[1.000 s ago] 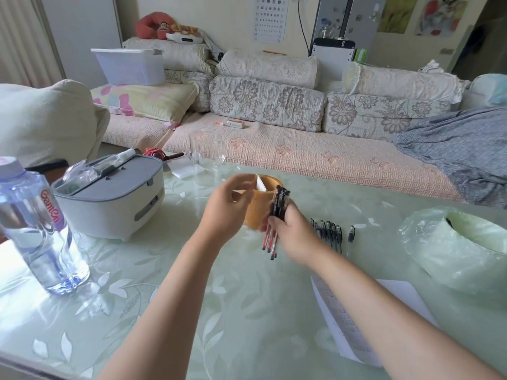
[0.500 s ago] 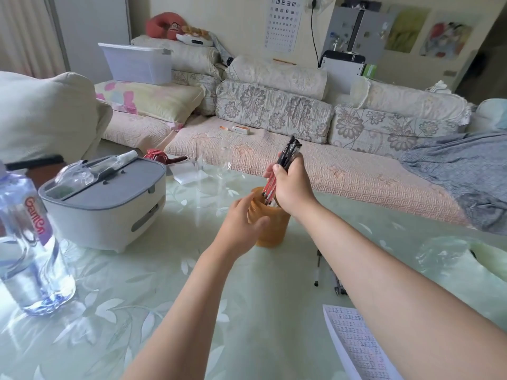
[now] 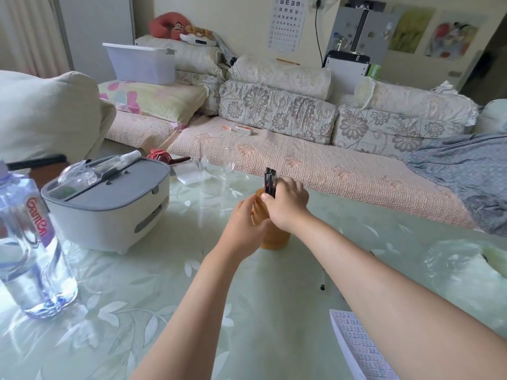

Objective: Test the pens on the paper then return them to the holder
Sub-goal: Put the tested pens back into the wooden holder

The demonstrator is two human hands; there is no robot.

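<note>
Green leaf-patterned table [image 3: 137,311] fills the foreground, with a sofa [image 3: 301,165] behind. The left hand [image 3: 244,226] wraps around the orange holder [image 3: 275,238], which stands mid-table. The right hand [image 3: 288,205] clutches a bundle of pens [image 3: 270,182] upright just above the holder's mouth; their lower ends are hidden. Paper [image 3: 359,349] lies near right, with a loose pen [image 3: 323,282] beyond it.

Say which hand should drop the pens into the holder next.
Right. The right hand grips the pens upright, directly over the holder. The left hand is wrapped round the holder's side, apparently steadying it, so it is best left there.
</note>
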